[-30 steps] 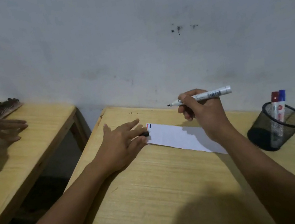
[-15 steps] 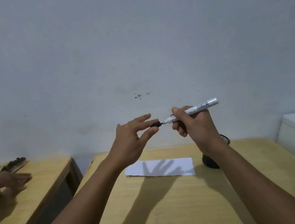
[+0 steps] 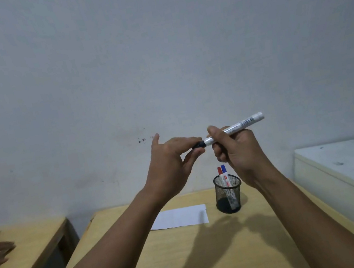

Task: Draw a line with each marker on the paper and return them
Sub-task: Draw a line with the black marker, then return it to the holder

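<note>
Capping step: my right hand (image 3: 235, 147) grips the white marker (image 3: 234, 129) above the tabletop (image 3: 191, 249), my left hand (image 3: 171, 158) pinches its dark cap (image 3: 198, 145) on; next, I judge, it returns to the far mesh cup (image 3: 228, 193) right of the paper (image 3: 181, 217).

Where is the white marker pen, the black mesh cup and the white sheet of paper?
white marker pen (image 3: 238, 126), head view, on the middle of its white barrel.
black mesh cup (image 3: 223, 193), head view, on its wire side wall.
white sheet of paper (image 3: 181, 217), head view, on its bare middle.
</note>
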{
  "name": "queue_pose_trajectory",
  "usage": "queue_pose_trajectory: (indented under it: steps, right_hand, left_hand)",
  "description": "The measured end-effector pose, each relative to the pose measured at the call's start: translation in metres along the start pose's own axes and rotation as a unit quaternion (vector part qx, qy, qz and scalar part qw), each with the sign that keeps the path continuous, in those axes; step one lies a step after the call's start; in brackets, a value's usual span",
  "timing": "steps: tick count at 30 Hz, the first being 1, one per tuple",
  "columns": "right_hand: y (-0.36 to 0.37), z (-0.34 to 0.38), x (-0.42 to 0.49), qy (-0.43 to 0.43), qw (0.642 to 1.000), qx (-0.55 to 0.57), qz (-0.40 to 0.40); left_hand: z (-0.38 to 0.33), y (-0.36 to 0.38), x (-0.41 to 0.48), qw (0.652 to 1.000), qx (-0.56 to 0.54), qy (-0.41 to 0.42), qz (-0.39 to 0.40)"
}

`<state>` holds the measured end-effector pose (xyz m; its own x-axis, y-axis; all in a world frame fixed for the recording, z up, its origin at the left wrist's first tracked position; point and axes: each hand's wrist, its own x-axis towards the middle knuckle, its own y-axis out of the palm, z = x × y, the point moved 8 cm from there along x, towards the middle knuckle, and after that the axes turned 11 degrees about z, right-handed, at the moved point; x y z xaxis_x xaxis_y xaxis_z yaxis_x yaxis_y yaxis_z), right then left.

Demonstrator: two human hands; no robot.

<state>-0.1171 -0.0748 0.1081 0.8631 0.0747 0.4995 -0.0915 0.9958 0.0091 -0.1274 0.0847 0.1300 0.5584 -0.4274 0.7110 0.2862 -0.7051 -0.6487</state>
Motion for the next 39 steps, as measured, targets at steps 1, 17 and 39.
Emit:
queue_pose_trajectory:
  steps: [1,17,39]
  right_hand:
    - [-0.002,0.0,0.0,0.008,1.0,0.004,-0.006]
    - [-0.089,-0.053,-0.016,0.123,0.925,-0.28,-0.225]
    - [-0.118,-0.157,0.064,0.126,0.908,-0.397,-0.047]
  left_hand:
    - [-0.005,0.001,0.0,0.999,0.035,0.013,-0.008]
    - [0.018,0.069,0.046,0.994,0.011,-0.068,0.089]
    - [0.114,0.219,0.026,0.906,0.052,-0.221,0.358]
